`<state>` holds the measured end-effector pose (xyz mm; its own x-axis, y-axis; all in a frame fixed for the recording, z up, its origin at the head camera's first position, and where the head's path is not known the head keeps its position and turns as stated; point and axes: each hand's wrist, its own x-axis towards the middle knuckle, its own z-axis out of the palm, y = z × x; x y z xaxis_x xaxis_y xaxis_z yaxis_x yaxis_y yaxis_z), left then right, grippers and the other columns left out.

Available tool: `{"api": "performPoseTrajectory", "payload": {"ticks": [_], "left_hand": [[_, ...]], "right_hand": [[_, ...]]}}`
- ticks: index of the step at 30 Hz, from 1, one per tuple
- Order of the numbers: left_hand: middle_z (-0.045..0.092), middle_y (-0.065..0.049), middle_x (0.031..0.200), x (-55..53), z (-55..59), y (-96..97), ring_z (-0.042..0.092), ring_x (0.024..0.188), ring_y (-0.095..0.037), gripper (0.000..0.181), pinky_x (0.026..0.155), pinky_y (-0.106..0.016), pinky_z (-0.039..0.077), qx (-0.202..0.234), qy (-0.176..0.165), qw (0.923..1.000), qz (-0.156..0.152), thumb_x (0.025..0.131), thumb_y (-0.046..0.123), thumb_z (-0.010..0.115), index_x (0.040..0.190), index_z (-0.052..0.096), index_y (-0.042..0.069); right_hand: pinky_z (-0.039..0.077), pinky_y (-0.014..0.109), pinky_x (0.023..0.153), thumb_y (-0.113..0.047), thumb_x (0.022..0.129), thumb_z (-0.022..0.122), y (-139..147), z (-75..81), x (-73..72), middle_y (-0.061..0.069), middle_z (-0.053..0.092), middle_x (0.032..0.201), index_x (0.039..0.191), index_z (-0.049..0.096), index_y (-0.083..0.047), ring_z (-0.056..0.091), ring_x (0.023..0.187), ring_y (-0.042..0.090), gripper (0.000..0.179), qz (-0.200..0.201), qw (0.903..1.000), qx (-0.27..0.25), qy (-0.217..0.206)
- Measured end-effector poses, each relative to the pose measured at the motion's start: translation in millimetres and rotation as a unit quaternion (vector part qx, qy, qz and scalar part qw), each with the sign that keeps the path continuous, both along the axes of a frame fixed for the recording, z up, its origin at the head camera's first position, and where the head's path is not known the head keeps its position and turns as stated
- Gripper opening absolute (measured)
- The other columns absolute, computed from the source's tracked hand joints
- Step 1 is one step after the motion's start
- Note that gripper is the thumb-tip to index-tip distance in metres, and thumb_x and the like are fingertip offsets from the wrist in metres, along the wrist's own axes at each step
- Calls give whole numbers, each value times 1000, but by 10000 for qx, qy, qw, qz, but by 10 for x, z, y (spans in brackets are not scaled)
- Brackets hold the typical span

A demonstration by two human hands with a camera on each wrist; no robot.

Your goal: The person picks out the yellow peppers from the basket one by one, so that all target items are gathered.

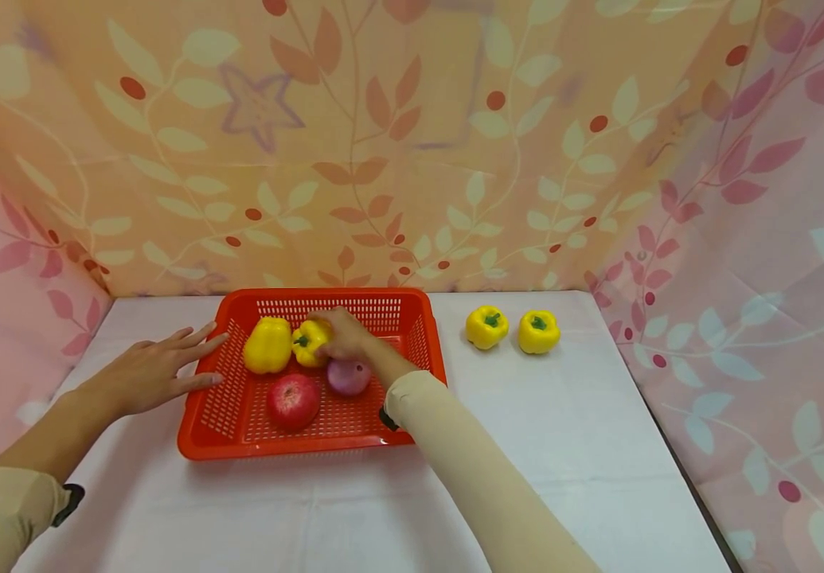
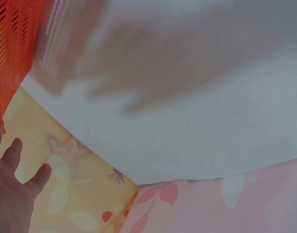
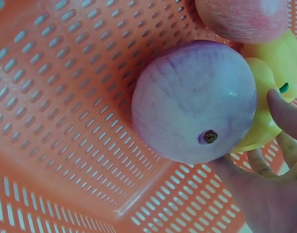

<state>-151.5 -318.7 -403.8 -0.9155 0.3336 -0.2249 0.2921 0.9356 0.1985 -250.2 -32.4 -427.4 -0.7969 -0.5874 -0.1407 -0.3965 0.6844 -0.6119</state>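
Note:
Inside the red plastic basket (image 1: 268, 446), my right hand (image 1: 343, 334) holds a small yellow bell pepper (image 1: 306, 344) with a green stem, fingers and thumb around its sides. In the right wrist view a purple onion (image 3: 194, 102) lies against this bell pepper (image 3: 260, 126), close beside the thumb. To the pepper's left stands a larger, lobed yellow piece of produce (image 1: 268, 346). A round red fruit (image 1: 293, 402) lies nearer the front of the basket. My left hand (image 1: 161, 366) is at the basket's left rim with its fingers spread, holding nothing.
Two more yellow bell peppers, a left one (image 1: 486, 327) and a right one (image 1: 538, 332), stand on the white-covered table (image 1: 526, 446) right of the basket. A flowered cloth (image 1: 383, 159) hangs behind the table and along both sides.

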Motion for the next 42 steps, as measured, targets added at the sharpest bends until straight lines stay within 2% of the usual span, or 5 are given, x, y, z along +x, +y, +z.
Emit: {"api": "performPoseTrajectory", "payload": {"ticks": [7, 20, 31, 36, 42], "left_hand": [[19, -15, 152, -9, 2, -7, 19, 132, -47, 83, 94, -74, 16, -18, -15, 10000, 15, 82, 67, 47, 148, 22, 23], [20, -15, 152, -35, -28, -64, 22, 130, -47, 83, 93, -75, 18, -41, 107, 9999, -58, 82, 66, 47, 148, 21, 23], [18, -13, 152, -5, -42, -101, 21, 130, -47, 83, 93, -75, 19, -28, 92, 9999, -59, 82, 66, 48, 148, 19, 25], [19, -14, 152, 5, -57, -142, 23, 130, -47, 82, 92, -74, 19, -101, 142, 9998, -56, 83, 66, 47, 148, 20, 24], [20, -14, 152, -3, -65, -161, 24, 130, -47, 82, 93, -74, 19, -140, 146, 9998, -49, 83, 67, 46, 148, 21, 24]], "right_hand": [[32, 26, 104, -10, 79, 73, 18, 46, 10, 7, 49, 130, 134, 49, -13, 44, 120, 17, 61, 21, 9998, -189, -100], [33, 32, 106, -12, 81, 72, 284, 374, -57, 1, 46, 135, 134, 47, -15, 41, 124, 16, 59, 56, 9950, -928, -377], [43, 42, 96, -14, 82, 71, 999, 674, -106, -1, 46, 135, 136, 44, -22, 46, 121, 26, 61, -48, 9846, -1694, -423], [43, 46, 96, -17, 83, 70, 1410, 678, -112, -1, 44, 137, 138, 42, -24, 43, 123, 30, 62, -182, 9820, -1842, -381], [42, 46, 97, -18, 83, 70, 1904, 605, -62, 0, 45, 133, 138, 41, -23, 42, 125, 28, 63, -733, 9782, -1883, -485]]}}
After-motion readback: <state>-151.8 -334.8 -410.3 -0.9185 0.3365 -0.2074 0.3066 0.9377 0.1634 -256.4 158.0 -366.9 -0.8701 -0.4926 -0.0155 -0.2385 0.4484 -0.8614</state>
